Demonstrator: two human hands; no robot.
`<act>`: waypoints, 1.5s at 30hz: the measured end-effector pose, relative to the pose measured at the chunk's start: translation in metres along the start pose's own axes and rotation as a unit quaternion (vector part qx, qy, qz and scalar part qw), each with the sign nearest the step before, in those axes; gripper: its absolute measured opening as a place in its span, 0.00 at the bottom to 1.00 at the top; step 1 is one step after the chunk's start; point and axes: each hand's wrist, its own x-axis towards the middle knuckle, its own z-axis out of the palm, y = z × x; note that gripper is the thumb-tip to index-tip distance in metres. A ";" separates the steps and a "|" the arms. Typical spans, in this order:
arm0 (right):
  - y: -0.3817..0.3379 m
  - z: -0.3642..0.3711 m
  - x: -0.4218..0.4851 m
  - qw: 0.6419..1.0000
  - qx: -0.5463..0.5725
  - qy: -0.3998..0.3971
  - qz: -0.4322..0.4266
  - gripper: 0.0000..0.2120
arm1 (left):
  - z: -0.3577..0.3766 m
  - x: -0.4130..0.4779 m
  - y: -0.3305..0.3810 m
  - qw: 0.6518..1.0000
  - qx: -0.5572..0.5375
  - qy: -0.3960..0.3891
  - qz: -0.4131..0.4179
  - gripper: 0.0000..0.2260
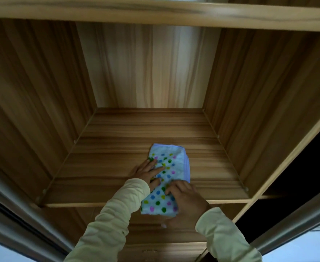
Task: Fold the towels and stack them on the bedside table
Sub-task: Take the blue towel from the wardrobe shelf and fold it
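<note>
A folded white towel [171, 163] with coloured polka dots and a pale purple edge lies on a wooden shelf [102, 167], its near end hanging over the shelf's front edge. My left hand [146, 173] lies flat on the towel's left side with fingers stretched out. At the towel's near end my right hand [185, 199] has its fingers curled over the top, and a thumb tip shows below the cloth.
The shelf sits inside a wooden cabinet with side walls [42, 103], a back panel [147, 69] and a board overhead [155, 14]. A second shelf level [155, 233] shows below. A dark gap [297, 182] opens at the right.
</note>
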 end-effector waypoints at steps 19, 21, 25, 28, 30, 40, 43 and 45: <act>0.002 -0.025 -0.004 0.932 0.279 0.218 0.079 0.11 | -0.003 -0.041 -0.011 0.934 -0.347 0.071 0.049 0.28; 0.003 -0.027 0.001 0.918 0.305 0.234 0.091 0.14 | -0.003 -0.039 -0.005 0.943 -0.317 0.088 0.038 0.28; 0.009 -0.027 0.006 0.891 0.396 0.193 0.108 0.24 | -0.013 -0.031 0.008 0.863 -0.469 0.180 -0.058 0.20; 0.022 -0.022 0.007 0.886 0.430 0.137 0.111 0.23 | -0.017 -0.027 0.008 0.841 -0.497 0.182 -0.108 0.16; 0.028 -0.021 0.010 0.895 0.416 0.117 0.112 0.18 | -0.023 -0.025 0.009 0.830 -0.520 0.163 -0.117 0.15; 0.036 -0.018 0.040 0.866 0.399 0.221 0.203 0.07 | -0.026 -0.011 0.006 0.853 -0.497 0.069 -0.145 0.19; 0.036 -0.022 0.051 0.883 0.349 0.223 0.220 0.11 | -0.032 -0.002 0.010 0.835 -0.513 0.098 -0.173 0.17; 0.035 -0.025 0.058 0.899 0.297 0.213 0.239 0.13 | -0.034 0.005 0.011 0.846 -0.486 0.100 -0.197 0.17</act>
